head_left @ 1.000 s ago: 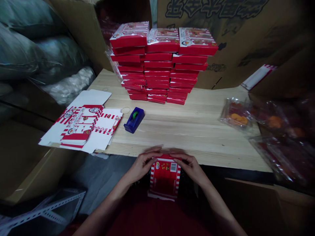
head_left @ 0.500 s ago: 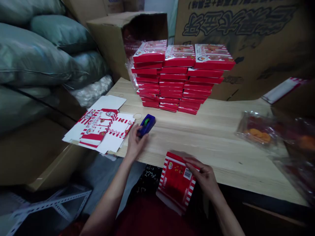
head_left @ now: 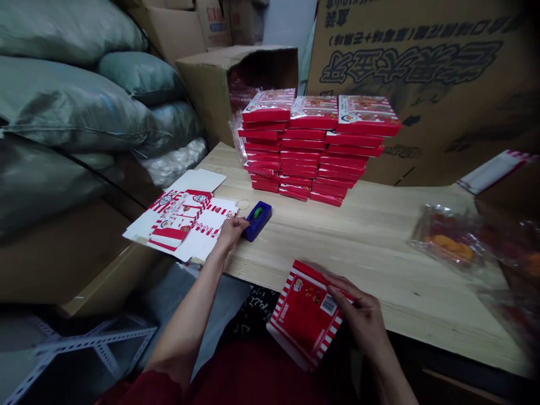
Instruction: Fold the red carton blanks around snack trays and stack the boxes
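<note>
The pale wooden counter [head_left: 371, 236] is hemmed in by bulk stock: large printed cardboard cartons [head_left: 405, 84] rise behind it, an open carton [head_left: 236, 84] sits at the back, and grey-green stuffed sacks [head_left: 71, 101] are banked along the left. That crowding probably explains why everything is kept so close together. Three stacks of red boxes [head_left: 312, 152] stand side by side toward the back of the counter, apparently placed there to leave its front free for the hands. To the left lie flat red-and-white carton blanks [head_left: 181, 216], spread open where the left arm can easily reach them, while clear plastic bags of orange food [head_left: 447, 242] sit near the right end, within reach of the other side. At the counter's front edge, a red-and-white striped box [head_left: 306, 315] is tilted and partly overhanging, with a white flap sticking out at its lower end. The right hand [head_left: 363, 320] grips it from the side, fingers curled over its edge, which seems to keep the printed face turned up and in view. The left hand [head_left: 230, 233] reaches forward, its fingers against a blue tape dispenser [head_left: 257, 221] just beside the blanks — whether they have closed on it, I cannot tell. A thin rubber band [head_left: 242, 204] lies just beyond.
</note>
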`<state>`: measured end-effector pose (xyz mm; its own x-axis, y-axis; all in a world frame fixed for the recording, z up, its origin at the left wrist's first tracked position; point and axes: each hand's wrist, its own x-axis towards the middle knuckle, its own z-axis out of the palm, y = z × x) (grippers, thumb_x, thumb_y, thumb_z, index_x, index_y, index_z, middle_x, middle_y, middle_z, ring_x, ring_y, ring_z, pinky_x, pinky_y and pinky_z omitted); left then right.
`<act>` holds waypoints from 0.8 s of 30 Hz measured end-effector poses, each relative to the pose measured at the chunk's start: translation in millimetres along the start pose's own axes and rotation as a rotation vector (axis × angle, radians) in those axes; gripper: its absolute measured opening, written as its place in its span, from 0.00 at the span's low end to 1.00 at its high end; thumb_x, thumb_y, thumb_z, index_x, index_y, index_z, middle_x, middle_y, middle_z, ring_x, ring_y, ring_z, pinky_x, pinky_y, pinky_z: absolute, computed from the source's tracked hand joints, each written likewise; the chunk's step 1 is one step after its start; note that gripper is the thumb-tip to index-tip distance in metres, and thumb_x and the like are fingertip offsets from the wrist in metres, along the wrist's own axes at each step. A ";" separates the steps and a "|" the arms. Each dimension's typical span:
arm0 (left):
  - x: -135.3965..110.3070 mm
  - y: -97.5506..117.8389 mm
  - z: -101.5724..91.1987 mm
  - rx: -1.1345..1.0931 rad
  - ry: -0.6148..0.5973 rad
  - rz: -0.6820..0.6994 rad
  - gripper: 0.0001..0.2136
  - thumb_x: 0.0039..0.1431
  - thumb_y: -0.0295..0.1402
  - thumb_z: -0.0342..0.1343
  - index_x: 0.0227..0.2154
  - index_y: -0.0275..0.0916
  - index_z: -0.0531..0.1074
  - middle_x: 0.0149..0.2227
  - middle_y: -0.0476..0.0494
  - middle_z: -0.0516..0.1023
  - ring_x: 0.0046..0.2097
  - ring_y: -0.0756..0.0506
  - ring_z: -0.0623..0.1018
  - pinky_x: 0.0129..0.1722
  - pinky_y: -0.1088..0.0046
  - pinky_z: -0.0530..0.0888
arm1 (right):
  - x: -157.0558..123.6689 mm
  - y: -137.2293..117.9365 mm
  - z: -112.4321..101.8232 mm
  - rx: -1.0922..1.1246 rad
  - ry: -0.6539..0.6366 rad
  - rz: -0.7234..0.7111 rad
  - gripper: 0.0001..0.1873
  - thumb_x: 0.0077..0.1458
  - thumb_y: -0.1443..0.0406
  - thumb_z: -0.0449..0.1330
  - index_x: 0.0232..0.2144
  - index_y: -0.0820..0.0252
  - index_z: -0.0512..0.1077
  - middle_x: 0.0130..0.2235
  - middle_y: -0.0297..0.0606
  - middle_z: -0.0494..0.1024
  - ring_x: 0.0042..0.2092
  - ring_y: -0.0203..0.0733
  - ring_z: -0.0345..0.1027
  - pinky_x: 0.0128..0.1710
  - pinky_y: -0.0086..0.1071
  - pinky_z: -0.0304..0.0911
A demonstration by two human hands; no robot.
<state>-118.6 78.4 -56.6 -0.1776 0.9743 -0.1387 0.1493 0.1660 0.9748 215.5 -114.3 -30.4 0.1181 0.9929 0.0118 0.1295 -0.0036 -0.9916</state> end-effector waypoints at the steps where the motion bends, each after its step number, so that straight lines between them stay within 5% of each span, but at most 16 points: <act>1: -2.7 1.3 -1.9 -0.030 -0.009 -0.013 0.16 0.39 0.45 0.71 0.24 0.35 0.81 0.47 0.32 0.84 0.52 0.35 0.79 0.43 0.67 0.73 | 1.2 -2.6 -1.6 0.011 0.015 -0.009 0.15 0.56 0.52 0.69 0.44 0.48 0.85 0.51 0.43 0.85 0.55 0.57 0.77 0.58 0.52 0.70; 8: -23.8 -7.1 -11.7 -0.181 -0.061 -0.027 0.18 0.43 0.47 0.69 0.27 0.34 0.81 0.59 0.27 0.78 0.54 0.34 0.80 0.42 0.65 0.77 | 16.0 -20.0 -10.3 0.097 0.157 -0.078 0.14 0.59 0.58 0.69 0.47 0.50 0.83 0.53 0.42 0.83 0.56 0.54 0.76 0.60 0.51 0.69; 16: -40.5 -35.1 -16.3 -0.072 0.098 0.080 0.14 0.43 0.44 0.69 0.20 0.38 0.76 0.45 0.36 0.85 0.48 0.38 0.80 0.50 0.62 0.75 | 30.6 -53.9 13.0 -0.051 0.363 -0.386 0.11 0.60 0.65 0.68 0.46 0.49 0.83 0.48 0.39 0.84 0.50 0.49 0.78 0.54 0.48 0.72; 20: -71.0 -1.8 -6.5 -0.081 0.121 0.130 0.15 0.53 0.46 0.65 0.30 0.37 0.81 0.31 0.43 0.82 0.33 0.44 0.79 0.38 0.66 0.77 | 33.1 -62.2 26.2 -0.160 0.314 -0.548 0.15 0.63 0.69 0.65 0.49 0.47 0.81 0.50 0.38 0.84 0.50 0.46 0.78 0.50 0.43 0.74; 24: -129.8 69.6 29.1 -0.200 -0.031 0.194 0.13 0.59 0.42 0.65 0.40 0.38 0.84 0.31 0.46 0.81 0.29 0.49 0.77 0.34 0.71 0.76 | 30.8 -65.5 35.4 -0.247 0.222 -0.608 0.19 0.64 0.72 0.61 0.52 0.47 0.79 0.52 0.40 0.82 0.51 0.45 0.78 0.43 0.39 0.77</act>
<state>-56.9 -32.1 24.2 -0.1346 0.9896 0.0513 -0.0179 -0.0542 0.9984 175.8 -79.2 30.3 0.1488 0.7795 0.6085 0.4540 0.4928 -0.7423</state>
